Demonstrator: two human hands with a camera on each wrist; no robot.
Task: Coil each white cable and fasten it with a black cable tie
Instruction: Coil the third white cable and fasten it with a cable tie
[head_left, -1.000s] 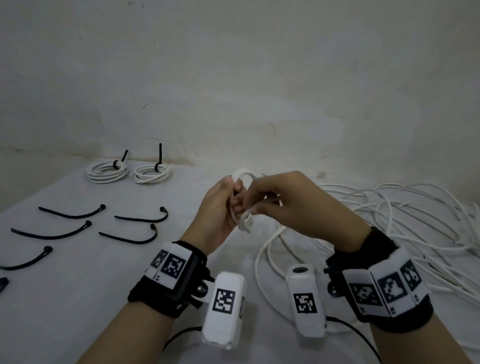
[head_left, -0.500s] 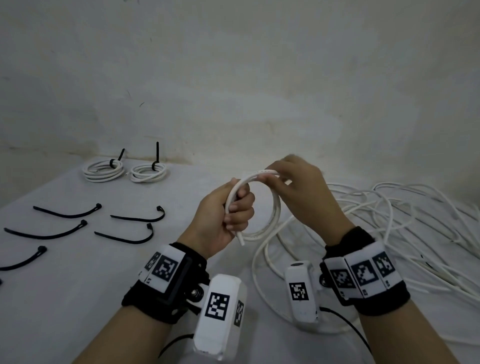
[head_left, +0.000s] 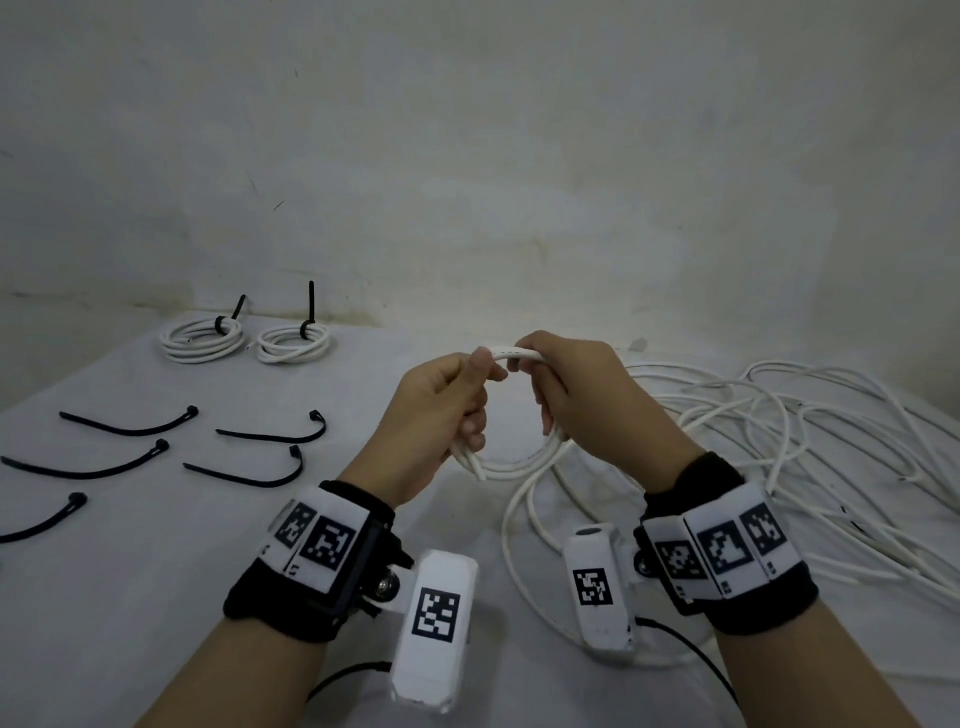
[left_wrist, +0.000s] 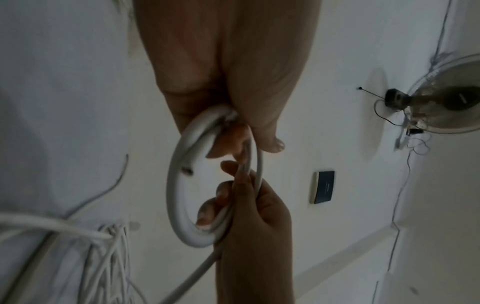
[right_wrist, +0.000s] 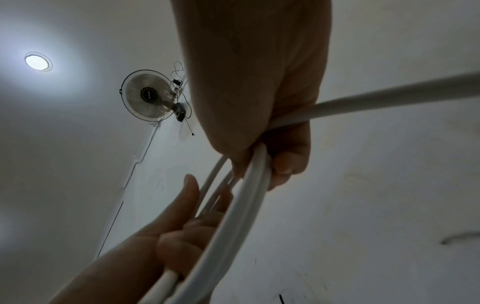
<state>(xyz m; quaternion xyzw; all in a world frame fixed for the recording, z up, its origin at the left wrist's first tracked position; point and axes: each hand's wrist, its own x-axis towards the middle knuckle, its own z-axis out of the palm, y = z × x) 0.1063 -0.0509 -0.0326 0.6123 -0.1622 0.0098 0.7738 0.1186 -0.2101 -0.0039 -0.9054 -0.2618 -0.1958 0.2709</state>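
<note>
A small coil of white cable (head_left: 519, 465) hangs in the air between both hands above the table. My left hand (head_left: 447, 400) grips its left side, thumb on top and fingers curled round the strands. My right hand (head_left: 566, 389) holds the top and right side of the same coil (left_wrist: 179, 197), and the cable's loose length (right_wrist: 389, 98) runs out of that hand towards the pile. In the right wrist view the strands (right_wrist: 233, 216) run between both hands. Several loose black cable ties (head_left: 244, 470) lie on the left of the table.
Two coiled, tied cables (head_left: 202, 338) (head_left: 293, 343) lie at the back left by the wall. A tangled pile of white cables (head_left: 779, 441) covers the right side of the white table (head_left: 130, 597). A wall fan (right_wrist: 149, 98) shows in the wrist views.
My right hand has carried the cable round over the top and down the right side, adding a turn. The coil has grown wider. My left hand has kept its grip.
</note>
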